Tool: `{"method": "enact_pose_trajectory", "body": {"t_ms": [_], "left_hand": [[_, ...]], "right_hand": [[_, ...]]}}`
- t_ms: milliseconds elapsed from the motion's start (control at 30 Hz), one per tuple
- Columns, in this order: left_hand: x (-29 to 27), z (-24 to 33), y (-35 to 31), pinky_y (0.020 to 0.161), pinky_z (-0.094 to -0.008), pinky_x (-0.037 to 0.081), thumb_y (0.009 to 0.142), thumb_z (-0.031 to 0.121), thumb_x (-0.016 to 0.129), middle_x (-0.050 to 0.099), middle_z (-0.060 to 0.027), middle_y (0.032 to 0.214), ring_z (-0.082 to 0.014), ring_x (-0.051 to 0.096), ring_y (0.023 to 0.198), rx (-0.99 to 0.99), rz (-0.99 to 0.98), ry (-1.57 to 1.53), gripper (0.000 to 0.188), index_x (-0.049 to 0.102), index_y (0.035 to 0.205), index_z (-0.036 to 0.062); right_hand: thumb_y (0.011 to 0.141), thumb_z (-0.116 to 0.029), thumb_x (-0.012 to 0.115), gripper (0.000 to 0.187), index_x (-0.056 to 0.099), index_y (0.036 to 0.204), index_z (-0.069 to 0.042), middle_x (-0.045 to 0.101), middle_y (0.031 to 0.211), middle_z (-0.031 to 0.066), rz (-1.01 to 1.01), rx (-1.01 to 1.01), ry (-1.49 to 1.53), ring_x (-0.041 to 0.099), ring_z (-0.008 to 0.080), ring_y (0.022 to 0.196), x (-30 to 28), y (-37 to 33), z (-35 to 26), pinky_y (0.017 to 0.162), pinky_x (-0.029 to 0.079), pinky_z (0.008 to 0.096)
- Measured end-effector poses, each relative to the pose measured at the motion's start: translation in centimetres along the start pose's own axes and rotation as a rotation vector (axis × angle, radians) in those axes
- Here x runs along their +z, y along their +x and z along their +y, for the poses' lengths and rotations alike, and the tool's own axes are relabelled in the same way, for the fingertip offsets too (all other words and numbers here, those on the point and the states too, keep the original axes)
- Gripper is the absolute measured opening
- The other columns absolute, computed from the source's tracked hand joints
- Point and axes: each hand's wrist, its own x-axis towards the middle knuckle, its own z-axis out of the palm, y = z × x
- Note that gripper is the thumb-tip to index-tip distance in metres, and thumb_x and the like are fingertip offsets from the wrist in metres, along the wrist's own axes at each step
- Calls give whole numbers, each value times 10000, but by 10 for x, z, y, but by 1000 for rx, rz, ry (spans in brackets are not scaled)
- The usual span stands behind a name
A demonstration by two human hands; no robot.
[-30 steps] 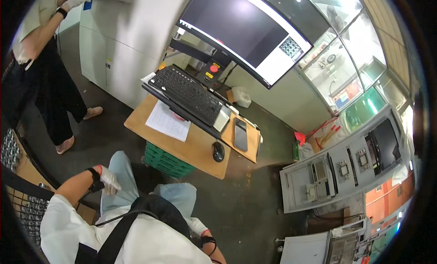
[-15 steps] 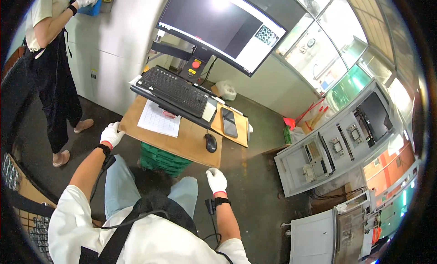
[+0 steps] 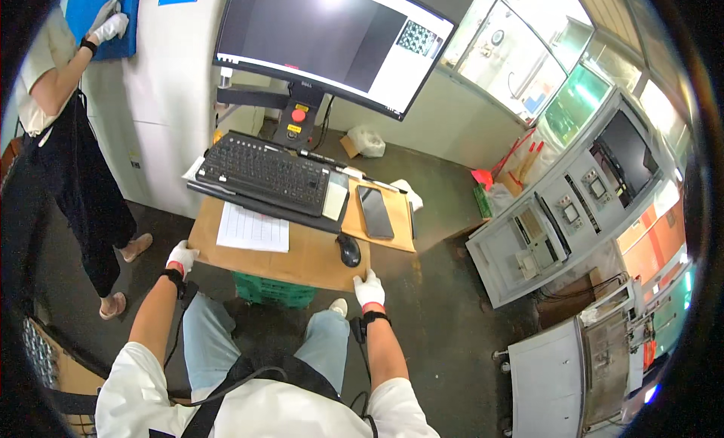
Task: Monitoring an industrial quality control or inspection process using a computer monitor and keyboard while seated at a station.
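Note:
In front of me a brown board [image 3: 302, 266] lies on a stack of green crates [image 3: 273, 291]. My left hand [image 3: 183, 257], in a white glove, is closed on the board's near left corner. At the near right corner my right hand [image 3: 369, 288], gloved the same way, grips the edge, its underside fingers hidden. On the board are a printed sheet of paper [image 3: 253, 230] and a black mouse [image 3: 348, 251]. A black keyboard [image 3: 264, 172] rests on a tray above the board's far side. A dark phone [image 3: 375, 212] lies on a tan clipboard [image 3: 403, 238] to the right.
A large monitor [image 3: 332, 42] stands behind the keyboard, above a red button [image 3: 299, 116]. At the left a person in a black apron [image 3: 79, 189] works at a blue panel [image 3: 124, 30]. Grey control cabinets [image 3: 558, 212] and a white wheeled cabinet [image 3: 547, 378] stand at the right.
My right hand has come up to the board's near right corner and taken hold. My left hand stays at the left corner. The whole view has shifted, and the co-worker's hands have moved on the blue panel.

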Motion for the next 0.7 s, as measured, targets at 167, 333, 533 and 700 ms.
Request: {"method": "enact_pose_trajectory", "body": {"t_ms": [167, 333, 533, 700], "left_hand": [[-6, 0, -12, 516, -383, 499, 936, 142, 694, 711, -113, 924, -201, 630, 613, 41, -8, 4, 494, 580, 1407, 42], [-11, -1, -41, 458, -353, 448, 905, 120, 663, 671, -75, 853, -170, 562, 536, 61, -23, -91, 363, 619, 1254, 30], [-22, -53, -59, 463, -320, 458, 892, 52, 648, 680, -80, 936, -152, 559, 557, 112, 83, -168, 411, 604, 1301, 38], [-24, -68, -69, 452, -304, 444, 890, 47, 640, 663, -68, 907, -133, 538, 546, 112, 73, -196, 434, 600, 1322, 51]], "right_hand": [[961, -482, 617, 663, 552, 1478, -72, 650, 1300, 319, 27, -24, -66, 645, 478, 1203, 3, -16, 2, 1048, 517, 517], [973, -506, 585, 655, 539, 1470, -83, 659, 1204, 304, 138, -78, -123, 697, 478, 1047, 22, -38, 24, 919, 571, 549], [967, -455, 581, 639, 509, 1460, -55, 645, 1220, 280, 267, -102, -120, 690, 465, 1019, 42, -82, 20, 878, 573, 562], [965, -434, 584, 631, 485, 1462, -58, 639, 1254, 263, 319, -28, -121, 675, 464, 1029, 51, -95, 20, 880, 559, 552]]}}
